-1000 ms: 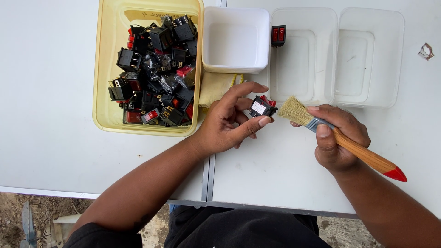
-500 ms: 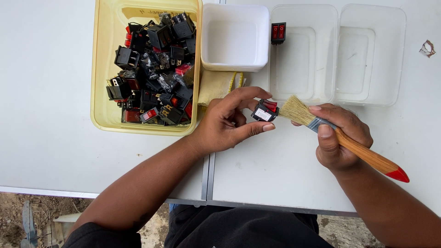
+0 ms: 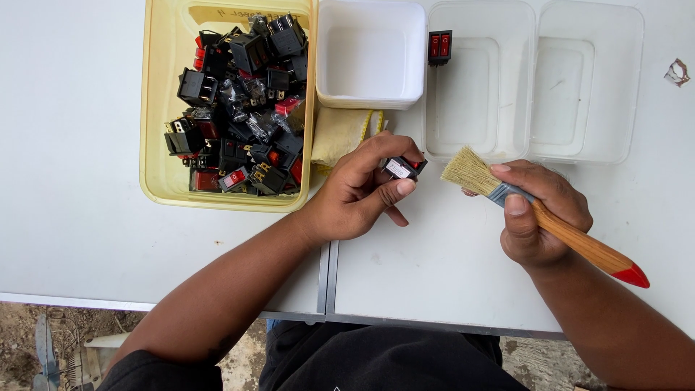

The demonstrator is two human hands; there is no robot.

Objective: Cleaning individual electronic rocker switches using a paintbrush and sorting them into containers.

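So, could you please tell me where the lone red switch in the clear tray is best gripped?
Probably by its two long black sides, coming straight down: the red switch lies face up near the corner of the clear tray, so pinch it from the open tray-centre side.

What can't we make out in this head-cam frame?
- Switch in left hand: mostly covered by fingers.
- Yellow tray: top edge cut off by frame.
- Lower switches in the pile: buried.
- Brush ferrule: behind right hand.
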